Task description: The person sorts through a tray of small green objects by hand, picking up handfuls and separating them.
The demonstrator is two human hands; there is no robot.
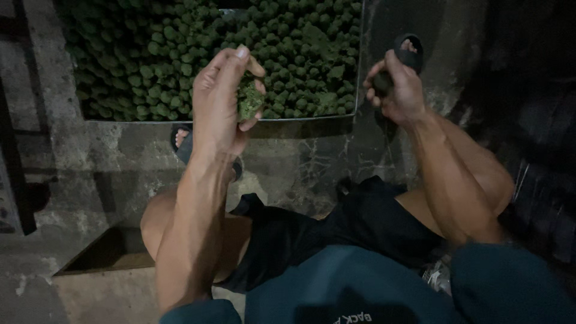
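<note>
My left hand (223,96) is raised in front of me, fingers pinched around a crumbly green lump (249,101). It hovers over the near edge of a wide metal tray (180,120) packed with several small green balls (180,54). My right hand (396,84) is closed on a dark object (381,83) to the right of the tray; what the object is cannot be made out. I sit low with knees apart, wearing dark shorts.
The tray lies on a rough concrete floor (108,162). My sandalled feet (181,144) rest beside its near edge and at its right side. A shallow dark recess (114,252) lies at the lower left. The right side is dark.
</note>
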